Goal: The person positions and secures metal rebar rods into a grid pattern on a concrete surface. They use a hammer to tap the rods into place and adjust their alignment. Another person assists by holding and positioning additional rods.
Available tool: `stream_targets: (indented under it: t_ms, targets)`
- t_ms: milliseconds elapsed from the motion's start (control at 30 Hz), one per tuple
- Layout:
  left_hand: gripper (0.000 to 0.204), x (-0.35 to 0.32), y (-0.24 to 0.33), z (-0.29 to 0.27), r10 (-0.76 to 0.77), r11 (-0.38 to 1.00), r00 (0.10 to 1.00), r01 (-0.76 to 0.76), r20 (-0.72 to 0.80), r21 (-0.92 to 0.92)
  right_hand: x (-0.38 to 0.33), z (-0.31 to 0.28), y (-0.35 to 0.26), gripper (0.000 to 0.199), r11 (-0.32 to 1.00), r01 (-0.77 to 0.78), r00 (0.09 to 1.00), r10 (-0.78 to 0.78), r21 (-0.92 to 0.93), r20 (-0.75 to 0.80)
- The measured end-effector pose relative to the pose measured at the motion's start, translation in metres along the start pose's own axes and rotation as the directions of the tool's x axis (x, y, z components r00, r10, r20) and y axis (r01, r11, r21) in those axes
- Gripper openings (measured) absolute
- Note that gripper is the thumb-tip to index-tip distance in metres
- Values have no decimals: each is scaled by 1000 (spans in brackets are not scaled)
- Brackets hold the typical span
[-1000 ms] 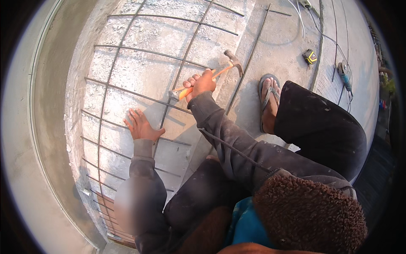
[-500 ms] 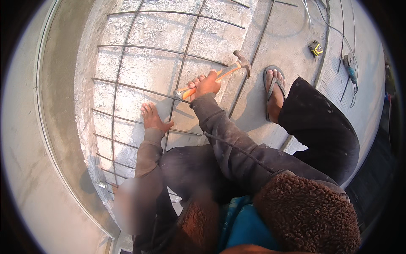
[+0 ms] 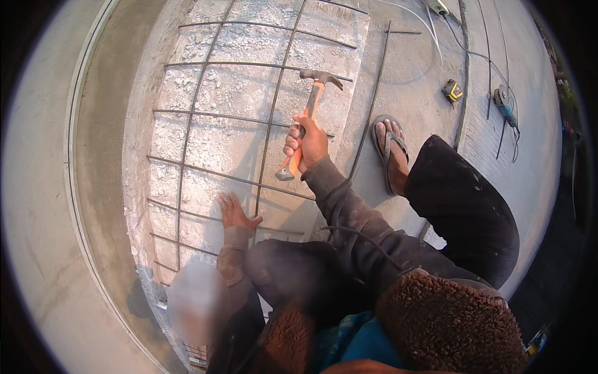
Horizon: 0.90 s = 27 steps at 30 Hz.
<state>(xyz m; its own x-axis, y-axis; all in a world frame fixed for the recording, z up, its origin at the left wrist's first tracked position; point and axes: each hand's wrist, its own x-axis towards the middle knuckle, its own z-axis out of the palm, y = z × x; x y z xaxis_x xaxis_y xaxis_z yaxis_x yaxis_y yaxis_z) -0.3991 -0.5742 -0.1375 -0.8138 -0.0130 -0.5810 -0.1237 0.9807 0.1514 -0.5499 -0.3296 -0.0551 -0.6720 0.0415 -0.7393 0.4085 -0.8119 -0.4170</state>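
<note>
Left of centre: rough grey concrete slab (image 3: 249, 124), gravelly and pitted, overlaid by a grid of thin dark steel rebar (image 3: 272, 118); the bars bend with the lens. Smooth troweled concrete floor (image 3: 56, 187) curves along the frame's left.

My left hand (image 3: 233, 212), low centre-left, lies flat and spread on the slab, palm down, touching one long bar; that grip is wide and holds nothing.

My right hand (image 3: 305, 144), at centre, is closed tight round the orange handle of a claw hammer (image 3: 305, 118). The handle runs through the grip: its butt sticks out below the fist, and the dark steel head stands above it toward upper centre, over the grid.

Right of the hand: my foot in a flip-flop sandal (image 3: 389, 153) on the floor. Upper right: a yellow tape measure (image 3: 453, 91), an angle grinder (image 3: 504, 106) and loose cables, well apart from the hammer.
</note>
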Motion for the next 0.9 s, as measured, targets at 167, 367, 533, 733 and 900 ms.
stream_targets:
  t_ms: [167, 367, 533, 733, 900]
  targets:
    - [124, -1, 16, -26, -64, 996, 988, 72, 137, -53, 76, 11, -54, 40, 992, 65, 997, -70, 106, 43]
    - [125, 2, 17, -24, -3, 1000, 976, -4, 218, 30, 138, 77, -83, 37, 879, 222, 947, -90, 422, -310]
    - [124, 0, 16, -24, -5, 999, 986, 13, 169, -44, 167, 49, -95, 41, 946, 29, 1000, -30, 324, -2]
    - [122, -1, 13, -23, 6, 998, 981, 7, 196, -64, 157, 51, -75, 39, 995, -81, 989, 72, 65, 133]
    - [120, 1, 18, -22, -28, 1000, 979, 30, 202, -8, 142, 70, -64, 41, 966, -169, 982, 149, 196, 115]
